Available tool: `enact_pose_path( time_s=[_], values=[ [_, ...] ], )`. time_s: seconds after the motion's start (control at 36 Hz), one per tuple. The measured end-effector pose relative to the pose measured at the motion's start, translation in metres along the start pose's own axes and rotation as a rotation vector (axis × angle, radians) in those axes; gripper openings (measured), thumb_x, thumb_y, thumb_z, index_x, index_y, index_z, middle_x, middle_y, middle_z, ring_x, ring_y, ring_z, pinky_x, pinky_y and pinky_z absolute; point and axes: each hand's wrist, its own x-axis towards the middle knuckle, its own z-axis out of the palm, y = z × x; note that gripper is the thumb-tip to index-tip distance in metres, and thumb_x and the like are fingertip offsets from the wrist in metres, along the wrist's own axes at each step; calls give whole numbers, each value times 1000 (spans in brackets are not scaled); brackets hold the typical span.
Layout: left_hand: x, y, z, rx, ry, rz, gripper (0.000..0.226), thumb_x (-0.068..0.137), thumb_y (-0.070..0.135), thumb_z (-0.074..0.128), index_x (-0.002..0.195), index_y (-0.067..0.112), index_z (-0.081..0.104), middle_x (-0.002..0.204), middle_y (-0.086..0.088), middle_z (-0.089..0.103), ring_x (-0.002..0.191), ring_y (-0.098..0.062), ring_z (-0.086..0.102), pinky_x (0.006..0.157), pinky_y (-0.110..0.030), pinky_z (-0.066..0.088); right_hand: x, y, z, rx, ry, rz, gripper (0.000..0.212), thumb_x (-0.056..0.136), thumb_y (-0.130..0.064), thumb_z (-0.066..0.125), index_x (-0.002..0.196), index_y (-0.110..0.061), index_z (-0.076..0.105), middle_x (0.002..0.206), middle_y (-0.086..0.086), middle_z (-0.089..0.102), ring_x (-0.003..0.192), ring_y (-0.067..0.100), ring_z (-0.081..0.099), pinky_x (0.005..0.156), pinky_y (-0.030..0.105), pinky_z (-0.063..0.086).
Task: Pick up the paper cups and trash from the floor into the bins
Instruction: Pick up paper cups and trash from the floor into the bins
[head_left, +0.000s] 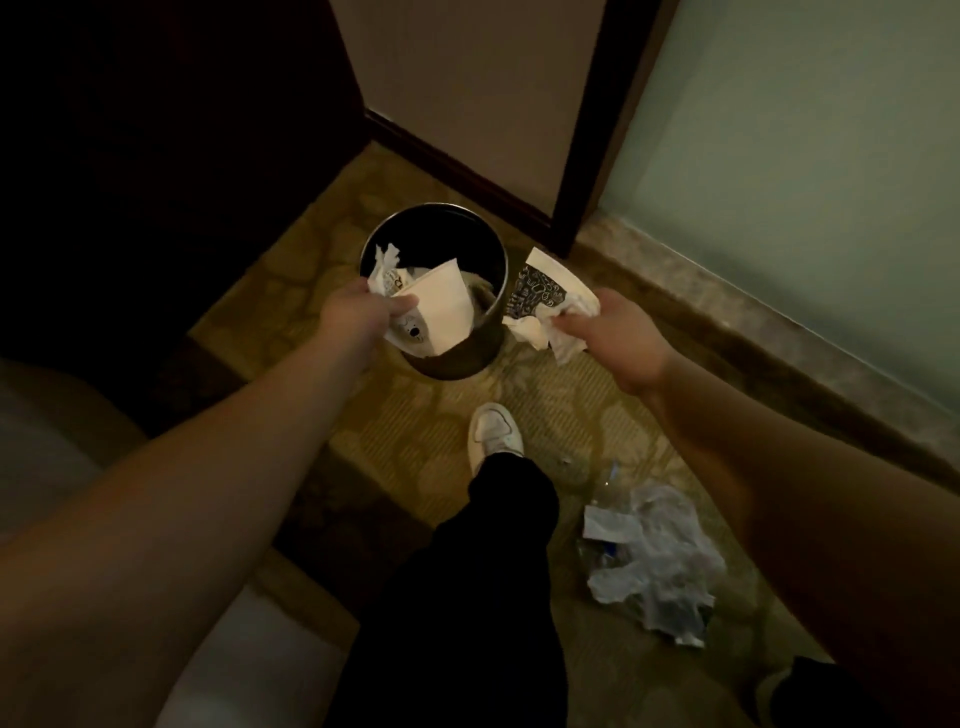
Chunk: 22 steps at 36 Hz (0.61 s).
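- Nearest the camera, the person's leg in dark trousers (483, 582) runs forward over the patterned carpet (415, 431), ending in a white shoe (493, 431) planted on the floor just short of the bin.
- To the right of that leg a heap of crumpled trash (652, 561) lies on the carpet: pale tissue or thin plastic, with what looks like a flattened clear bottle mixed in. Neither hand touches it.
- At the lower left a pale rounded surface (47, 467) shows; the dim light hides what it is.
- Both bare forearms reach forward towards the bin.
- The left hand (358, 309) pinches a white paper cup (434, 312) together with a crumpled piece of paper (384, 270), thumb curled over the cup's wall. The cup hangs tilted above the bin's open mouth, over its near left rim.
- The right hand (605, 327) grips a printed paper cup (545, 291) with dark doodle patterns and a wad of white tissue (540, 332), fingers curled round both. This cup is held just right of the bin, outside its rim, above the carpet.
- The round dark metal bin (493, 291) stands on the carpet near the wall corner, with some pale paper showing inside.
- Beyond it run a dark wooden skirting board (457, 171), a dark door frame (597, 156) and, to the right, a stone threshold (727, 306) below a greenish panel (805, 182).
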Motion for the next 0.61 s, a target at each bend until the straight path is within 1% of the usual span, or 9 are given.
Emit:
enact_pose_path(
  time_s=[0.06, 0.11, 0.17, 0.25, 0.31, 0.39, 0.47, 0.53, 0.61],
  values=[
    [17, 5, -3, 48, 38, 10, 55, 83, 24, 80, 131, 10, 57, 127, -8, 62, 116, -29, 58, 87, -42, 51, 13, -7, 11, -36, 7, 10, 40, 86, -25, 76, 120, -13, 59, 111, 5, 69, 97, 21, 67, 88, 40, 56],
    [36, 9, -4, 93, 79, 26, 64, 81, 30, 81, 135, 10, 54, 134, -11, 59, 121, -32, 57, 95, -46, 52, 28, -14, 23, -69, 13, 11, 46, 87, -27, 75, 126, -11, 56, 112, 5, 66, 95, 19, 64, 78, 33, 53],
    [50, 15, -1, 162, 101, 65, 65, 82, 30, 80, 137, 12, 52, 135, -11, 57, 120, -31, 57, 95, -45, 53, 44, -22, 34, -111, 19, 15, 54, 88, -29, 74, 132, -10, 52, 111, 3, 61, 95, 18, 61, 76, 32, 51],
    [70, 23, 5, 312, 75, 148, 63, 87, 30, 76, 139, 11, 48, 133, -9, 57, 110, -25, 59, 81, -37, 51, 67, -40, 52, -147, 26, 26, 60, 88, -30, 74, 138, -10, 47, 124, 6, 59, 108, 24, 60, 91, 41, 54],
    [81, 27, 8, 444, 53, 198, 59, 87, 30, 74, 137, 11, 48, 130, -11, 58, 111, -26, 59, 79, -36, 49, 80, -51, 65, -186, 22, -5, 61, 89, -31, 73, 140, -10, 46, 133, 10, 57, 118, 27, 58, 98, 40, 50],
    [94, 26, 11, 632, -2, 262, 57, 90, 31, 71, 137, 10, 48, 131, -11, 56, 118, -29, 56, 83, -36, 47, 95, -63, 82, -289, -56, -59, 75, 88, -32, 75, 149, -15, 35, 142, 8, 51, 128, 28, 51, 101, 37, 45],
    [104, 24, 10, 716, -56, 286, 63, 92, 33, 68, 144, 11, 41, 141, -15, 51, 127, -33, 51, 94, -40, 46, 109, -61, 95, -394, -151, -69, 99, 81, -28, 82, 157, -18, 19, 152, 9, 40, 135, 30, 45, 107, 43, 44],
    [107, 22, 8, 735, -103, 275, 77, 85, 30, 76, 149, 13, 36, 146, -15, 46, 131, -34, 48, 99, -43, 46, 115, -55, 98, -468, -163, -88, 104, 78, -29, 84, 158, -19, 18, 154, 9, 37, 136, 30, 44, 108, 45, 44],
    [106, 20, 5, 735, -105, 286, 83, 81, 29, 79, 150, 15, 35, 149, -14, 42, 130, -33, 49, 96, -40, 47, 118, -46, 95, -559, -155, -111, 103, 78, -31, 83, 157, -17, 20, 156, 11, 33, 138, 32, 41, 111, 46, 40]
  ],
)
